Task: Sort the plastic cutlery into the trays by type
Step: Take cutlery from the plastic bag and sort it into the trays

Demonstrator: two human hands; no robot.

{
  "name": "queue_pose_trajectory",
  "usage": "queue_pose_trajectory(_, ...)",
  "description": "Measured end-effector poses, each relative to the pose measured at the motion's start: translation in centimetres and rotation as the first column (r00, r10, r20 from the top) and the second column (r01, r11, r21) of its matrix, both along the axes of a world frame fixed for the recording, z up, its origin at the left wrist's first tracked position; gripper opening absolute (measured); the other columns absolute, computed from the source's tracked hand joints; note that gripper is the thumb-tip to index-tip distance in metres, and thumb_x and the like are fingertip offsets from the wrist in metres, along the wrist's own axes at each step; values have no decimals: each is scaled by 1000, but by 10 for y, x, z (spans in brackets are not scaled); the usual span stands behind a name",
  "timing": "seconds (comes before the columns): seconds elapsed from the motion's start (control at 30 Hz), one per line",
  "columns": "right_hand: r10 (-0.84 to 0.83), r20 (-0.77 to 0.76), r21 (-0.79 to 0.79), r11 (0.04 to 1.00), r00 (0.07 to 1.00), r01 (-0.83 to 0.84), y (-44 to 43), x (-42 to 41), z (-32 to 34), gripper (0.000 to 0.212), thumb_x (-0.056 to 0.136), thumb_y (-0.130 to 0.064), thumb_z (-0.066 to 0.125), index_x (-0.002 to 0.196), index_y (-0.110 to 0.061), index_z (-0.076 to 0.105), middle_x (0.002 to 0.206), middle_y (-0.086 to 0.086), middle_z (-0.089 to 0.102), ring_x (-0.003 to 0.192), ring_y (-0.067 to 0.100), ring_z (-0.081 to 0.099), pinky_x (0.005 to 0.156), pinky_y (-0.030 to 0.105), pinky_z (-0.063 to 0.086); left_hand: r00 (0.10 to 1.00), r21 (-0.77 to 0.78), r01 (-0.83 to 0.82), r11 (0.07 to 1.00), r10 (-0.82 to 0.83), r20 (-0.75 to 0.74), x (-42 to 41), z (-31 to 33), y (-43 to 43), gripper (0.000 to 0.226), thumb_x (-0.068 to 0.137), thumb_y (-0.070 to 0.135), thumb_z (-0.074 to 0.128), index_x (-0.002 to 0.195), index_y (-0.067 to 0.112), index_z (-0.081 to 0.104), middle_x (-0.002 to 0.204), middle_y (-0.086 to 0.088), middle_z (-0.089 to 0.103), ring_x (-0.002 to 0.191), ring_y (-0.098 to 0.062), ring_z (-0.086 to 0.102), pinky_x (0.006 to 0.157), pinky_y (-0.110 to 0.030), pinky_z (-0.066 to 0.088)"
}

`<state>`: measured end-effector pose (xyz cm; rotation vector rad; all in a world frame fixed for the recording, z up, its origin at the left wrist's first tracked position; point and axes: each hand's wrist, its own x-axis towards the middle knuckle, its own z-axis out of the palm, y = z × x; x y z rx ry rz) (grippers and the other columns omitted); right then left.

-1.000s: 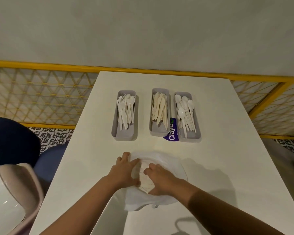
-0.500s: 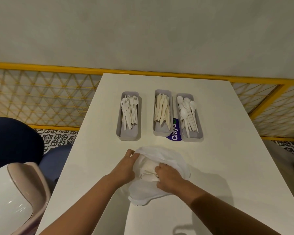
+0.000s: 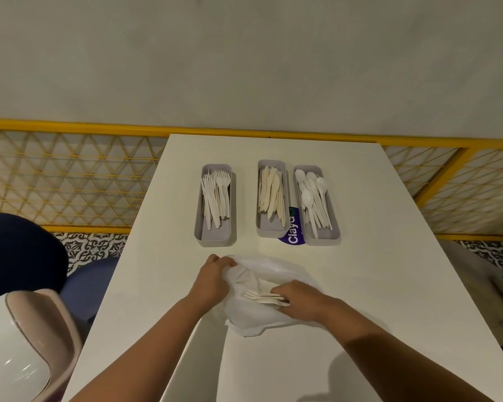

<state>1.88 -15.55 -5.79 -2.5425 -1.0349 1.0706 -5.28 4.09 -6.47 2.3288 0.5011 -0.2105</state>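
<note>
A white plastic bag lies on the white table in front of three grey trays. My left hand grips the bag's left edge. My right hand holds a small bundle of white cutlery at the bag's mouth, with fork tines pointing left. The left tray holds forks, the middle tray holds knives, and the right tray holds spoons.
A purple round sticker lies between the middle and right trays. A yellow lattice railing runs behind the table. A pale chair and a dark blue seat stand to the left.
My right hand has drawn a bundle of cutlery partway out of the bag toward the right. My left hand has kept its hold on the bag's edge. The camera moved slightly.
</note>
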Motion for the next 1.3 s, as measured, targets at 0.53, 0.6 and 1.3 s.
queue_pose_trajectory(0.53, -481, -538, 316, 646, 692, 695, -10, 22, 24, 18, 94, -33, 51, 105, -22, 60, 89, -7, 64, 87, 9, 60, 74, 15, 44, 999, -6, 27, 1000, -27, 32, 11, 3, -13, 13, 82, 5, 55, 74, 15, 58, 80, 2, 59, 80, -21, 54, 56, -12, 33)
queue_pose_trajectory(0.6, -497, -585, 331, 574, 641, 748, -7, 28, 28, 21, 95, -33, 51, 96, -17, 64, 91, 0, 66, 89, 13, 60, 85, 22, 45, 997, 72, 75, 995, -76, 16, 13, 1, -20, 12, 82, 3, 53, 88, 7, 62, 85, -2, 58, 86, -25, 55, 61, -17, 31)
queue_pose_trajectory(1.3, -327, -898, 257, 155, 295, 954, -2, 64, 76, 9, 96, -11, 50, 90, -7, 56, 68, 10, 62, 58, 20, 64, 61, 31, 55, 998, 431, -36, 901, 14, 54, 18, 31, -37, 39, 87, 47, 40, 108, 27, 66, 135, -1, 40, 123, -23, 35, 98, -35, 30)
